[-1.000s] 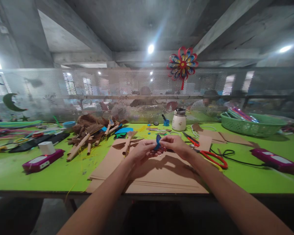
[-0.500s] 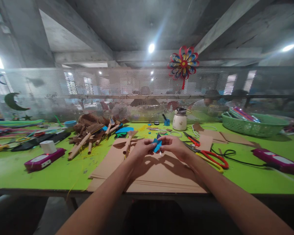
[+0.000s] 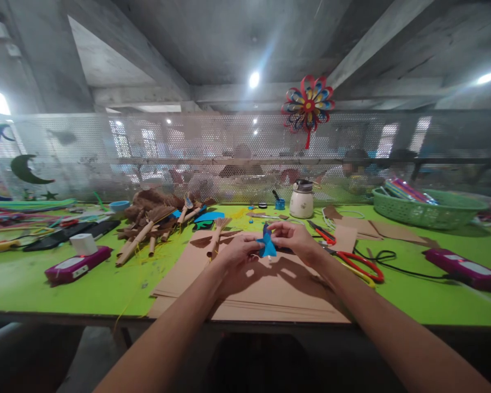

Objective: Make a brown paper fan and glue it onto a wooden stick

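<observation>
My left hand [image 3: 236, 252] and my right hand [image 3: 295, 238] meet over a stack of brown cardboard sheets [image 3: 249, 286] on a green table [image 3: 85, 284]. Both pinch a small blue piece of craft material [image 3: 267, 244] between their fingertips, the left from below and the right from above. A small white bit hangs under the blue piece. Red-handled scissors [image 3: 358, 265] lie just right of my right wrist.
A pile of small brown brooms [image 3: 155, 218] lies at the left, with a magenta box [image 3: 74, 265] and a white roll [image 3: 84, 243] nearer me. A white pot [image 3: 301, 200], a green basket [image 3: 427, 207], a black cable and another magenta box [image 3: 466, 267] sit to the right. A mesh screen stands behind.
The blue piece has been turned and spread between my fingers; it now shows a wider, pointed shape. Both hands stay in nearly the same place.
</observation>
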A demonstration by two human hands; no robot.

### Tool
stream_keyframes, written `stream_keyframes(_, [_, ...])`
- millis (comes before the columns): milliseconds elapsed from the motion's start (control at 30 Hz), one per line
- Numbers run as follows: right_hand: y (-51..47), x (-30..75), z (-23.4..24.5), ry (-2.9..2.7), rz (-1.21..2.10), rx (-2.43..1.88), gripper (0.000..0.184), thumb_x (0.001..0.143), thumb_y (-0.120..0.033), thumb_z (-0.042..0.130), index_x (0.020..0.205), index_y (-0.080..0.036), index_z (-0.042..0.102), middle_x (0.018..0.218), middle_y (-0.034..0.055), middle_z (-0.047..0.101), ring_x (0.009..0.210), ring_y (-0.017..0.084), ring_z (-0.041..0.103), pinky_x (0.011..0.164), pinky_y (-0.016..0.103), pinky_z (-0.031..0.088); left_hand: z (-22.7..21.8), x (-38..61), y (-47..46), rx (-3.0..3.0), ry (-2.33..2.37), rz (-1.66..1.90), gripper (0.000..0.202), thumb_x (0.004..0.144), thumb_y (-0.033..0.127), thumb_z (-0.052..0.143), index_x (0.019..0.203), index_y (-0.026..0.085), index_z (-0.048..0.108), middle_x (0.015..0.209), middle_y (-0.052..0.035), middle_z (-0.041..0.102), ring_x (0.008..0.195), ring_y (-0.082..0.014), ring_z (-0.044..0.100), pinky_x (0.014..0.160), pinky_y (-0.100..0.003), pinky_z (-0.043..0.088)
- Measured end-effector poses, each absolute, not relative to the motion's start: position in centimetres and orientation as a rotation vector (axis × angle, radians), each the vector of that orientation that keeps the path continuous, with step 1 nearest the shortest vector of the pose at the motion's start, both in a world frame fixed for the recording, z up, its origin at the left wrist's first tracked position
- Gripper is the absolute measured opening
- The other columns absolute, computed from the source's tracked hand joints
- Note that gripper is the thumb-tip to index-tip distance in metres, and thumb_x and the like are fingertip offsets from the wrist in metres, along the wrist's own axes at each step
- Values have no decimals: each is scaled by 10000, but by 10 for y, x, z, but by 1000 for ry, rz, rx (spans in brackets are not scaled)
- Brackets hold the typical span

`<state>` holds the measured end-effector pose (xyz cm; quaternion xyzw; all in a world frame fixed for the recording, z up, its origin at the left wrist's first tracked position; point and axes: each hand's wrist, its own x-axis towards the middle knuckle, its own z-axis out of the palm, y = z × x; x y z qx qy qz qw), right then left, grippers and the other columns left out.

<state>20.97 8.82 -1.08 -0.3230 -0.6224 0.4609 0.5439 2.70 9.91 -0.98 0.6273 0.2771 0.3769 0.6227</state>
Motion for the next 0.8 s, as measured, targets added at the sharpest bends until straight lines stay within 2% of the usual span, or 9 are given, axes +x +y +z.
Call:
stream_keyframes(67, [87,209,-11,-1494,1103,-769,348,574,-210,744,895,-134,632,663,-12,609,564,100,545,552,269,456,-10,27,98,1455,635,868,174,663,250,698,793,135,678,736,-44,599,612,-94,467,545,-226,325])
stream_keyframes(400, [84,210,-11,-1504,1122,-712,374,616,-250,747,957,-146,635,744,18,620,629,122,558,593,293,469,-8,26,93,1406,636,969,167,657,276,694,739,132,687,764,-71,633,696,-143,525,625,-256,375])
stream_keyframes(667, [84,207,-17,-1574,1256,-668,583,622,-200,750,1155,-141,520,716,13,639,620,137,591,622,306,468,-13,26,99,1457,629,1086,190,673,289,658,583,124,630,612,-31,576,559,-102,457,548,-245,339])
stream_keyframes(800, [86,206,-20,-1570,1225,-648,551,634,-193,740,1141,-133,535,646,-11,619,573,133,584,641,330,470,-9,29,97,1345,594,1056,172,684,285,626,674,117,663,665,-58,622,617,-138,530,620,-267,406])
